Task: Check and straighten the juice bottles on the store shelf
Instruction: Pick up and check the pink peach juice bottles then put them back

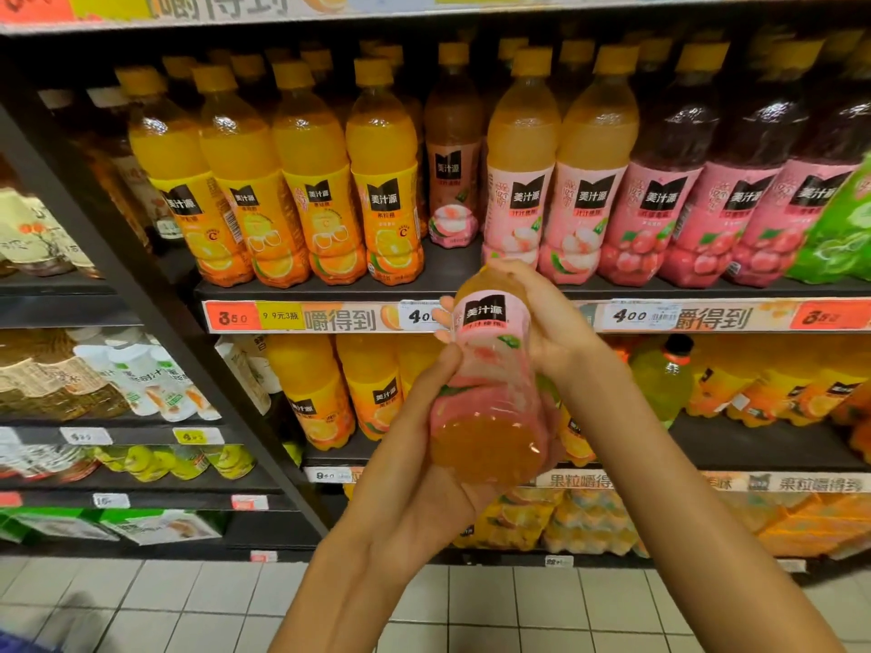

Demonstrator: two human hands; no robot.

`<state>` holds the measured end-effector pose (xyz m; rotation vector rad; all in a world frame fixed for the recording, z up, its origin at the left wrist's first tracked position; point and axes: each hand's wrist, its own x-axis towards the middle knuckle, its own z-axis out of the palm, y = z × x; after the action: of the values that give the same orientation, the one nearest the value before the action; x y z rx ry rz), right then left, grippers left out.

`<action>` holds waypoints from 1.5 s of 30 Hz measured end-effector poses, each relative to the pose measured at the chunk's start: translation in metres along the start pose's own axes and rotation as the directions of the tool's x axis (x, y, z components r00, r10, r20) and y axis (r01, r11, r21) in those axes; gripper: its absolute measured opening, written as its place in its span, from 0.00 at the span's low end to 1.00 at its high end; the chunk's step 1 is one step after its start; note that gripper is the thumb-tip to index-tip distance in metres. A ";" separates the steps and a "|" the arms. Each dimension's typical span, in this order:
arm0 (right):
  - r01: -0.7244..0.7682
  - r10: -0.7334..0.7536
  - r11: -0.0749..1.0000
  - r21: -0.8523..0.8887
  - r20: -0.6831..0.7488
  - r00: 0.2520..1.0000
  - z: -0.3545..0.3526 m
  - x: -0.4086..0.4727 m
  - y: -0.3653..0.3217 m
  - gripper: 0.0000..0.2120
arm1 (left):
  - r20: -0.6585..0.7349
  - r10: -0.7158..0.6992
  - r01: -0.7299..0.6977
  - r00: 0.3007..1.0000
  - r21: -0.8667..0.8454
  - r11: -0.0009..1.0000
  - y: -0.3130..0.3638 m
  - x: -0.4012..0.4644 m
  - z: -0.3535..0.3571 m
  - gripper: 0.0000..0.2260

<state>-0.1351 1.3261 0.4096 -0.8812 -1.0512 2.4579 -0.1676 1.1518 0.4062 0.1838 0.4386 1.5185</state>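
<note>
Both hands are wrapped around one pink-label bottle (490,369) — left hand (419,468) cupping the base, right hand (542,318) near the neck — its long axis pointing at 12 o'clock toward the gap (455,266) on the shelf (330,292).
</note>
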 end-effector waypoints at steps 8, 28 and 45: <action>0.042 -0.042 0.998 -0.044 0.007 0.999 0.002 -0.005 0.023 0.27 | -0.038 -0.020 0.019 0.999 -0.038 0.999 -0.001 -0.001 0.009 0.46; 0.669 -0.598 0.719 -0.188 0.324 0.733 0.018 -0.031 -0.022 0.12 | 0.022 0.370 -0.220 0.929 0.837 0.502 0.002 0.018 -0.032 0.15; 0.933 -0.558 0.154 -0.326 0.750 0.354 0.011 -0.073 -0.011 0.19 | 0.282 0.578 -0.354 0.765 0.935 0.011 0.026 0.064 -0.037 0.24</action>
<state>-0.0867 1.2901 0.4539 0.2775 -2.0810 1.2038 -0.2063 1.2111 0.3716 1.3867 1.6724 1.6699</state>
